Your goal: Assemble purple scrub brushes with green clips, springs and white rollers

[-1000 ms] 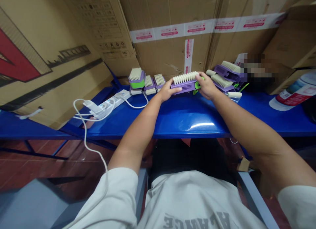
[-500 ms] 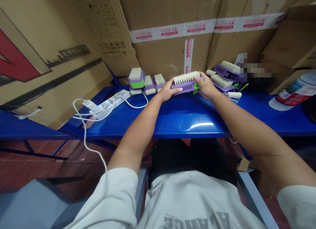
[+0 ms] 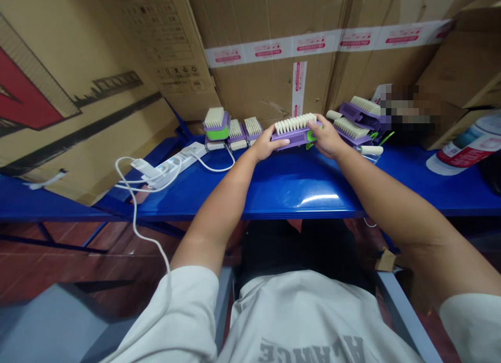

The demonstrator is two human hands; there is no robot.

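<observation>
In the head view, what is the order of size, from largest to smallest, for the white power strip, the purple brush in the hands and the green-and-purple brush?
White power strip and purple brush, held by the left hand and right hand: about equal; the brush is nearer the camera, so unranked.
Smallest: the green-and-purple brush.

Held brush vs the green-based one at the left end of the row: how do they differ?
The held brush is gripped by the left hand and right hand, while the green-based brush sits untouched. The held brush shows its long side, with a slotted purple body; the green-based brush shows a short end, with green below purple. Their true sizes can't be compared, since they face differently. Both have cream bristles pointing up and purple in their bodies.
</observation>
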